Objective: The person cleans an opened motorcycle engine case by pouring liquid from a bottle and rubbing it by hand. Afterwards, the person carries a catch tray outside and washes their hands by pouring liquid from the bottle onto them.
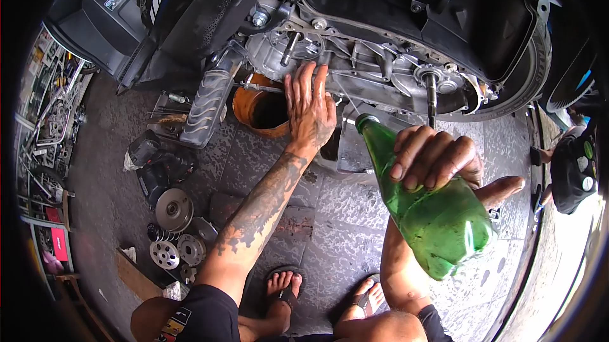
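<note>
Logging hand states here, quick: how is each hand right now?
Left hand: open, at the engine casing; whether it touches cannot be told.
Right hand: closed, holding a green bottle.

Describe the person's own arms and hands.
The left hand and right hand are ungloved and smudged with dark grime. A dark tattoo covers much of the left forearm. The left sleeve is short and black with a yellow and white print; the right sleeve is dark.

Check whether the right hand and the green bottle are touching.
Touching: the head view shows the right hand gripping the green bottle below its neck.
</note>
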Demonstrator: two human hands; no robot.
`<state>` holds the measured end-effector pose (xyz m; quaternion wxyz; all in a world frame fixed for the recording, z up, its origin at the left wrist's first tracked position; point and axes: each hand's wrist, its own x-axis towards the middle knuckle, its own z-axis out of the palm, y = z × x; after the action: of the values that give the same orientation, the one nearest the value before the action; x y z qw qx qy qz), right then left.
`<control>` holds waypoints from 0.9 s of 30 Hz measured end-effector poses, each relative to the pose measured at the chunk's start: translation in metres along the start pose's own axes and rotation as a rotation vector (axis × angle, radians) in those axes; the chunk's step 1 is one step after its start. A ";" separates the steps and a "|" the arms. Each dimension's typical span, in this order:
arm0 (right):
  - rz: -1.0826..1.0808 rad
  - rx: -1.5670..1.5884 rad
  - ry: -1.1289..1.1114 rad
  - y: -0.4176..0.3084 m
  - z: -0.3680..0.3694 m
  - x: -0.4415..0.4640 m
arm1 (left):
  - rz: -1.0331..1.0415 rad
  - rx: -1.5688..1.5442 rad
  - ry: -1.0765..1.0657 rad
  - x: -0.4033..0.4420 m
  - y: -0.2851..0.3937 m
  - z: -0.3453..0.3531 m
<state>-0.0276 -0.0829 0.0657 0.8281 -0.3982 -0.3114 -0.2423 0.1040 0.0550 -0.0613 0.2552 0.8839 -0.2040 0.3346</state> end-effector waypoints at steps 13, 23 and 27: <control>-0.068 -0.104 -0.027 0.001 0.004 -0.004 | -0.036 0.141 0.008 -0.005 -0.021 -0.007; -0.094 -0.078 -0.012 0.006 0.008 -0.001 | -0.012 0.302 -0.089 0.002 -0.043 -0.019; -0.100 -0.063 -0.004 0.008 0.009 -0.003 | 0.018 0.269 -0.078 0.009 -0.048 -0.019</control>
<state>-0.0268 -0.0703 0.0640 0.8012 -0.4087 -0.3250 -0.2923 0.1268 0.1024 -0.0583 0.1233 0.9205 -0.1751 0.3268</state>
